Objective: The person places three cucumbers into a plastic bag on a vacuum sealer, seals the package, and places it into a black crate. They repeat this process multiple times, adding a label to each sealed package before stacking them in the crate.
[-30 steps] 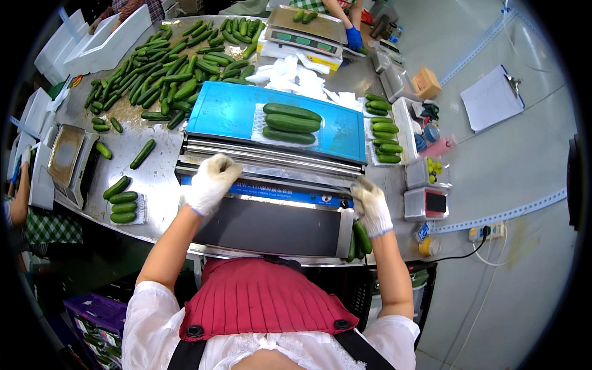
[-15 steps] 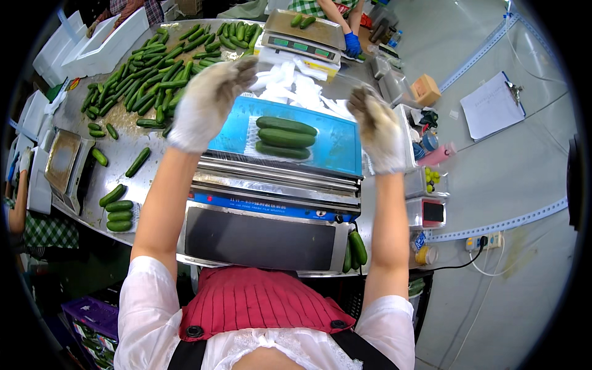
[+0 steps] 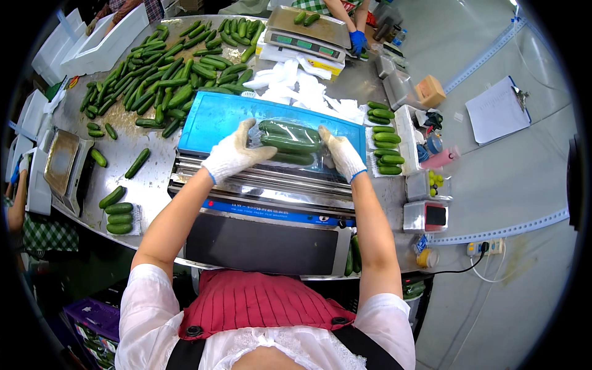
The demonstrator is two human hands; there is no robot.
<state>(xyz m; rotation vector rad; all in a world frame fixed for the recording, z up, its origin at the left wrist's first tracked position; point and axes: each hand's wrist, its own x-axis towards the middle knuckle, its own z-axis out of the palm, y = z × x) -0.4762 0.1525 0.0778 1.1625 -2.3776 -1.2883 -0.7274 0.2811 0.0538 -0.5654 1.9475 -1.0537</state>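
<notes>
A pack of three cucumbers (image 3: 288, 143) lies on the blue top plate (image 3: 209, 114) of a film wrapping machine (image 3: 274, 213), and shiny clear film covers it. My left hand (image 3: 237, 153), in a white knitted glove, grips the left end of the pack with thumb and fingers spread around it. At the other end, my gloved right hand (image 3: 343, 154) presses its fingers against the pack's side. The underside of the pack, with its white net tray, is mostly hidden.
Loose cucumbers (image 3: 151, 80) cover the far left of the metal table. Several packed trays of cucumbers (image 3: 386, 148) line the machine's right side. White foam nets (image 3: 302, 86) and a scale (image 3: 306, 34) stand behind. Another person's blue-gloved hand (image 3: 357, 42) is at the far edge.
Both hands have come down and inward from raised positions and taken hold of the cucumber pack's ends. Film now covers the pack. Cucumber trays right of the machine have come into sight.
</notes>
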